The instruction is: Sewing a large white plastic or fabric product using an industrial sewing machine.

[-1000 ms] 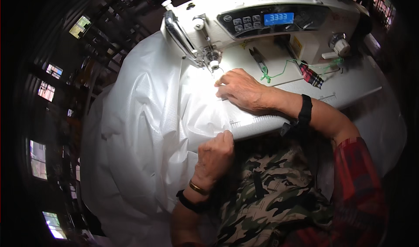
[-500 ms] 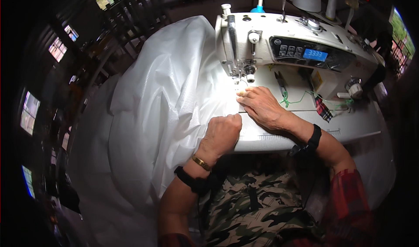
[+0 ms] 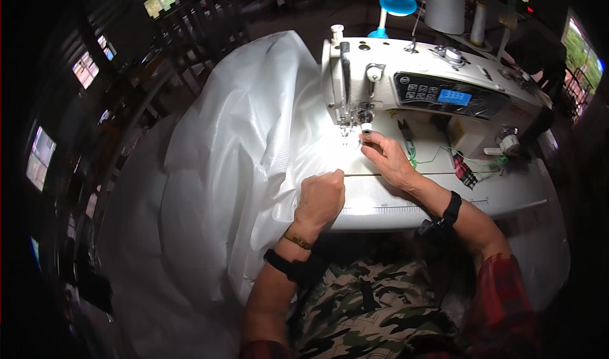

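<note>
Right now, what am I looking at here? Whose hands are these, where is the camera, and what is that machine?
The camera sits on a person's head and looks down, so the picture bulges at its edges. The two bare arms coming up from below are that person's own. The machine is a white sewing machine with a small lit blue screen, standing on a white table. A large sheet of white fabric lies over the table and hangs off to the left. The left hand is closed in a fist on the fabric's edge. The right hand rests flat by the needle, fingertips near the presser foot. Green thread and small tools lie under the machine's arm.
</note>
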